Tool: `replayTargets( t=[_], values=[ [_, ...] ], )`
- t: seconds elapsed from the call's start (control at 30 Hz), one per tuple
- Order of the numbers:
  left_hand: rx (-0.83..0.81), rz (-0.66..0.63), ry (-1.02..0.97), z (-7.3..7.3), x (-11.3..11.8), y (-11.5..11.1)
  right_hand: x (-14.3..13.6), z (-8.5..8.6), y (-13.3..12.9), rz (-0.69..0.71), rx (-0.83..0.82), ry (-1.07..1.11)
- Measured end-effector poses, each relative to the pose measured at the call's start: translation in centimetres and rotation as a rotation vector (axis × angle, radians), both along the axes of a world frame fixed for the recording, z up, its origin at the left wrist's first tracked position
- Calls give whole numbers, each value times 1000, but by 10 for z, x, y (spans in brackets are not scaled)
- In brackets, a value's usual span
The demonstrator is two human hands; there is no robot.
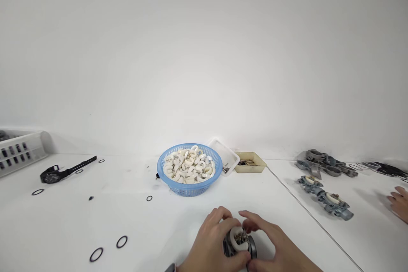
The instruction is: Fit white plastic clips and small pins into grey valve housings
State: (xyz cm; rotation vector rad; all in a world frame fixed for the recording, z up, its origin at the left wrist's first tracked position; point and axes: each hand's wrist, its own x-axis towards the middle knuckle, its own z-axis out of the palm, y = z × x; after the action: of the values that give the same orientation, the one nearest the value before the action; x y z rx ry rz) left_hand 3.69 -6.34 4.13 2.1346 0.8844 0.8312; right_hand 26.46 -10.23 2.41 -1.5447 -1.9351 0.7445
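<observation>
Single head view, looking forward and down across white table [95, 212], hands close below.

Two hands — the left hand [212, 242] and the right hand [276, 244] — are closing around one grey metal housing [239, 243] fitted with one white ring, while a third hand [399, 204], a co-worker's, is resting at the right edge. One blue basket [189, 189] is holding white rings too many to count, and two shallow trays — one white tray [230, 156], one beige tray [259, 163] — are sitting behind it. One black wristwatch [65, 170], at least six loose black O-rings [96, 254], one slotted white crate [24, 149] and two finished housings [327, 197] are lying about, beside one heap of bare castings [325, 164].
</observation>
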Motion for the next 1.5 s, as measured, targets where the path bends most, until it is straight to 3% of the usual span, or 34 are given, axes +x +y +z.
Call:
replayTargets(
  t=[0.17,0.3,0.5,0.63,0.9,1.1,1.23,1.5],
  values=[
    [-76,5,8,2,-4,0,3,7,-3,20,-46,-46],
    [-114,-5,6,2,-6,0,14,31,5,44,-57,-46],
    [-159,-18,-9,-2,-6,4,28,78,63,-25,170,-50],
    [-144,-25,-5,-14,-3,12,25,88,111,-24,303,-249],
    [11,-83,8,-54,8,35,-12,70,189,51,357,-751],
    [31,-44,-12,-74,14,43,-38,44,221,7,355,-1003],
    [34,-23,11,-76,17,43,-41,32,229,-36,374,-1094],
    [35,24,103,-65,20,38,-42,22,238,-34,350,-1161]
  ],
)
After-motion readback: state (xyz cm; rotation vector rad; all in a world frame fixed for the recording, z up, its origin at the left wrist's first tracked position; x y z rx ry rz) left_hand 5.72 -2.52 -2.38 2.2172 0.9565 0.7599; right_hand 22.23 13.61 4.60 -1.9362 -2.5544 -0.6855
